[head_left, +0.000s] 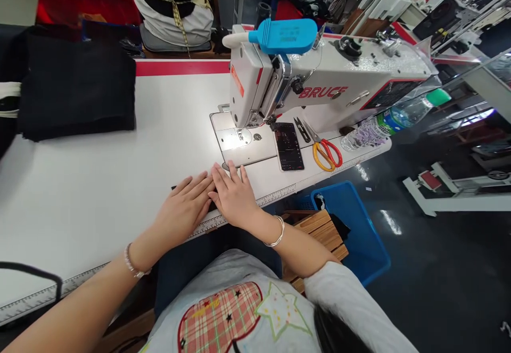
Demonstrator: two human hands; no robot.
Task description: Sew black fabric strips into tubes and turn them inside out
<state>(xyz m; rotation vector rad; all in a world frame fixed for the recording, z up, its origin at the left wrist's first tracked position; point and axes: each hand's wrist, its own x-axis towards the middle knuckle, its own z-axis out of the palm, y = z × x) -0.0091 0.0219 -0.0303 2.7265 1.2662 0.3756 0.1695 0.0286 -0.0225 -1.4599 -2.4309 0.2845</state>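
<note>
- A small black piece (213,205), apparently cloth, lies flat on the white bench (99,182), at the ruler-marked front edge; mostly covered, it shows as dark slivers, so its full shape cannot be told.
- The left hand (184,206) lies over it palm down, fingers straight and nearly together, pressing rather than gripping.
- The right hand (235,197) rests alongside, fingers extended and slightly apart, index meeting the left fingertips.
- Right fingertips reach the edge of the sewing machine's metal plate (239,148).
</note>
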